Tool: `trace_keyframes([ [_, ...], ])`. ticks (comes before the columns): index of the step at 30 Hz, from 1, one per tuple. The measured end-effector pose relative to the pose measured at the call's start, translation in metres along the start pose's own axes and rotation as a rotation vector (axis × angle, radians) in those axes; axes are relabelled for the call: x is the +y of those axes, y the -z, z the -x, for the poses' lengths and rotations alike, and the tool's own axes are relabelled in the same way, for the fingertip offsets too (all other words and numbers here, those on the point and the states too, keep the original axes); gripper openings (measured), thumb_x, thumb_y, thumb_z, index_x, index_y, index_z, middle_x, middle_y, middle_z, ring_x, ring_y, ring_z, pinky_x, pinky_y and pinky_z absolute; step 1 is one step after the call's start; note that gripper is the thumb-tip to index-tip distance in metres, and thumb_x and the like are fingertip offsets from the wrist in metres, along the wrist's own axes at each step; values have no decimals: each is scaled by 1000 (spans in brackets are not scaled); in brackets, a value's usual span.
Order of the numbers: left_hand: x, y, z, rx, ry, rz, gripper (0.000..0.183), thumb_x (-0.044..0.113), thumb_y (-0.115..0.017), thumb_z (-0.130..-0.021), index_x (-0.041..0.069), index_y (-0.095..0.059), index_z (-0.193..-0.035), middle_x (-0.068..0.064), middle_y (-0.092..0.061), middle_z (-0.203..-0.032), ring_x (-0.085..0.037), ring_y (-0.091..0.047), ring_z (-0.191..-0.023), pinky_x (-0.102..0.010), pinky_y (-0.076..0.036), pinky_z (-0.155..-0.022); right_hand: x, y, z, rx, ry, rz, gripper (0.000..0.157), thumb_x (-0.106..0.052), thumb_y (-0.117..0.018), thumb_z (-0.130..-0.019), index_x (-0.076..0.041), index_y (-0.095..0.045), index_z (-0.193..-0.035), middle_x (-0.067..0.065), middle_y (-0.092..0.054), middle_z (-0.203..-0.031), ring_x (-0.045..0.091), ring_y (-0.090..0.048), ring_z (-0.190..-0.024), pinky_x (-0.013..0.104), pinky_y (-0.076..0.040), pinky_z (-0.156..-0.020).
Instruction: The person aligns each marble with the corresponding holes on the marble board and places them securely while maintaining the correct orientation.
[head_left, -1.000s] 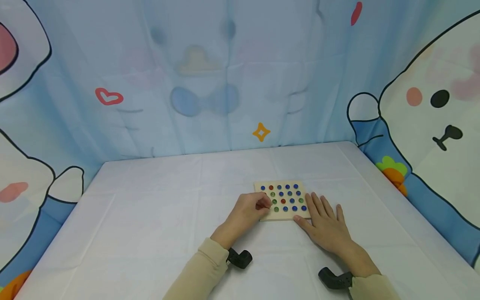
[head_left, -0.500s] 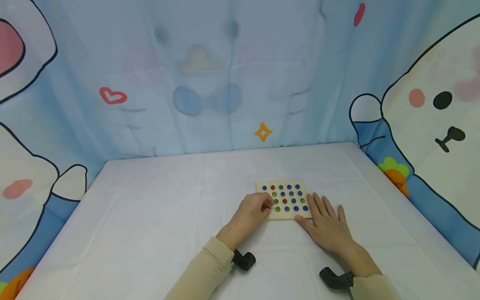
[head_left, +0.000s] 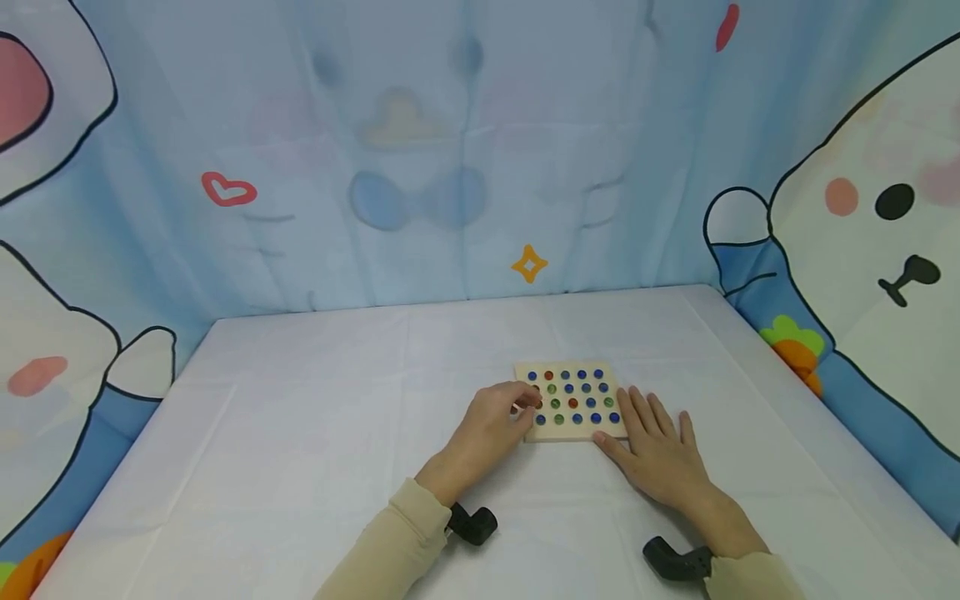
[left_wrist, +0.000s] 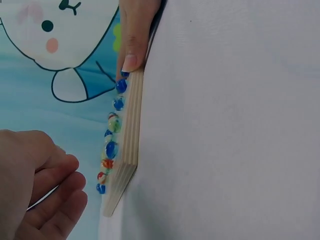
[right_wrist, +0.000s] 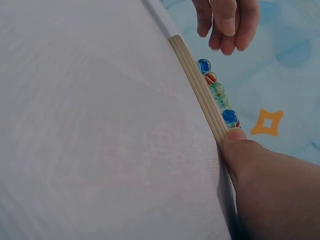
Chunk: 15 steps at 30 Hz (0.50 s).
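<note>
A thin pale wooden board [head_left: 585, 431] lies on the table with rows of glass marbles [head_left: 573, 402] in its hollows, blue, green and red. My left hand [head_left: 486, 423] hovers just over the board's left edge, its fingers loosely bent; nothing shows between them in the wrist views. Close by that hand is a blue marble [head_left: 541, 420] in the near left corner. My right hand [head_left: 663, 458] lies with straight fingers along the board's right side, its thumb touching the near right corner. In the left wrist view the marbles stand above the board's layered edge [left_wrist: 129, 125].
A white cloth [head_left: 337, 433] covers the table around the board. Behind it hangs a light blue curtain [head_left: 300, 250] with cartoon animals. Each wrist carries a black camera mount [head_left: 474, 525], near the sleeve cuff.
My left hand first shifts slightly right, then draws back left off the board's near left corner, and a blue marble there comes into sight. My right hand stays against the board.
</note>
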<state>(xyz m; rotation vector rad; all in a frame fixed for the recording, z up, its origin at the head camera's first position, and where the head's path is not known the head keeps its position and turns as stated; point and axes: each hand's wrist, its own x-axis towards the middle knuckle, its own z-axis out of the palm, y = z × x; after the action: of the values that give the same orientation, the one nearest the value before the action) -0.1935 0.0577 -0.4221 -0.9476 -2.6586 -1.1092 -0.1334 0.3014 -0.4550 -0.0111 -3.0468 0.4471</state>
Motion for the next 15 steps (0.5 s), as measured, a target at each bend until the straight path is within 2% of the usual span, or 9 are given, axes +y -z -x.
trace_keyframes([
  [6,-8,21,12,41,0,-49,24,11,-60,-98,10,-66,-121,-2,-71,-114,-14,-65,-105,-27,-55,-90,5,3,1,-9,10,-8,94,-65,-42,-97,0,-13,-157,28,-10,-162,51,-7,-148,75,5,-112],
  [9,-15,33,21,40,30,-67,31,15,-59,-99,10,-62,-129,-5,-68,-124,-19,-63,-114,-34,-53,-95,8,9,1,-19,18,-55,95,-64,-44,-96,1,-11,-157,30,-10,-162,53,-7,-147,77,5,-110],
  [15,-34,61,47,15,98,-136,51,28,-57,-101,10,-46,-148,-9,-50,-149,-27,-46,-139,-45,-41,-113,11,25,1,-14,49,-172,94,-59,-49,-96,-1,-9,-158,32,-10,-161,57,-6,-146,82,-1,-105],
])
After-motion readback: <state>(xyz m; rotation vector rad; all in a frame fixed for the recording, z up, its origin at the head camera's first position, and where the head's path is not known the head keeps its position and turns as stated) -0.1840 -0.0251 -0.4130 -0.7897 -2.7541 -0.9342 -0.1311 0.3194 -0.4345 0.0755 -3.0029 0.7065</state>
